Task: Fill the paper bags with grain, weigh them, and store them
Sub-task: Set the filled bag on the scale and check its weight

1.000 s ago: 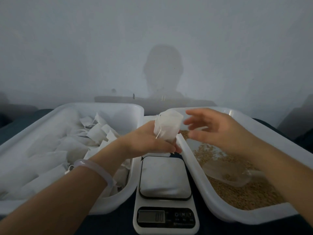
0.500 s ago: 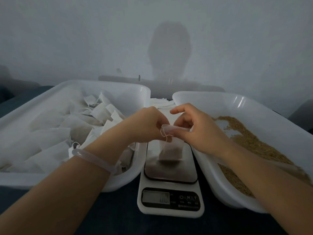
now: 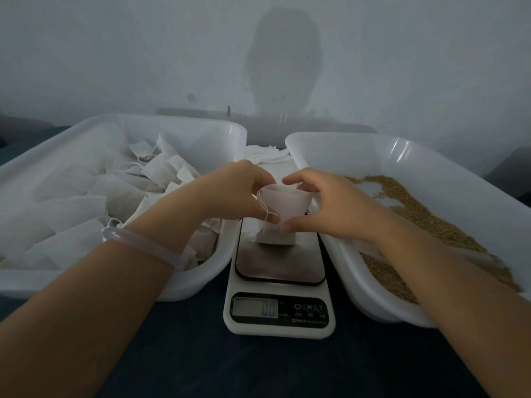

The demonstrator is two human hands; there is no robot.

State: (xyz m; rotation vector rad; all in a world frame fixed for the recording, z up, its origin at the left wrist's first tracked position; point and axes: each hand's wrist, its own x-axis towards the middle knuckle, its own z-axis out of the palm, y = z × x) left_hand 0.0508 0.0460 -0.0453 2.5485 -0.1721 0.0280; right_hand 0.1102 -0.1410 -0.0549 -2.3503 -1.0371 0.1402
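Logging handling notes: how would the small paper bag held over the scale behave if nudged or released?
Probably floppy: the paper bag creases where the left hand and right hand pinch its open rim. Likely light, since fingertips alone hold it. Released, it might slump or tip on the smooth plate of the scale.
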